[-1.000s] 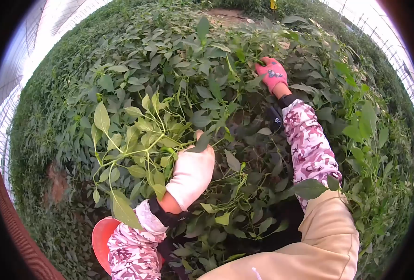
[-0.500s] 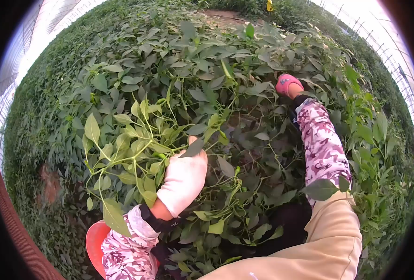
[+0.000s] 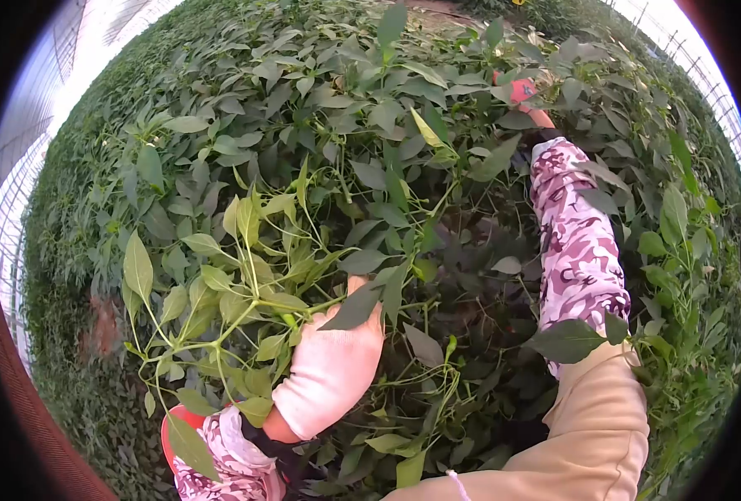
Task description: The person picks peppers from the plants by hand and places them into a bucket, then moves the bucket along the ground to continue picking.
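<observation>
Branch (image 3: 241, 311), leafy & forked, fans out just left of L hand (image 3: 333, 359), its stem (image 3: 316, 307) running in by the thumb (image 3: 356, 285). L hand, in pale glove (image 3: 324, 388), looks curled round that stem, tho leaves cover part of the grip. Hold prob. keeps branch tipped aside, b/c pale undersides show & shaded low growth (image 3: 479, 288) is exposed just right of that hand.

R hand (image 3: 521, 90), in pink glove (image 3: 522, 88), is well apart from it, up & to the right, arm stretched deep into foliage (image 3: 262, 108). Fingers mostly hidden, so can't tell if it's gripping or loose; arm prob. at full reach b/c plants are wide.

In the way: dark leaf (image 3: 355, 309) across L hand's fingers; big leaf (image 3: 564, 341) below R hand, in front of tan trousers (image 3: 579, 417). Small green pod (image 3: 451, 346), maybe a pepper, to the right of L hand. Red tub (image 3: 169, 442) below-left of L hand, partly behind L sleeve (image 3: 220, 455). Plastic wall (image 3: 20, 196) far left, past the plants.
</observation>
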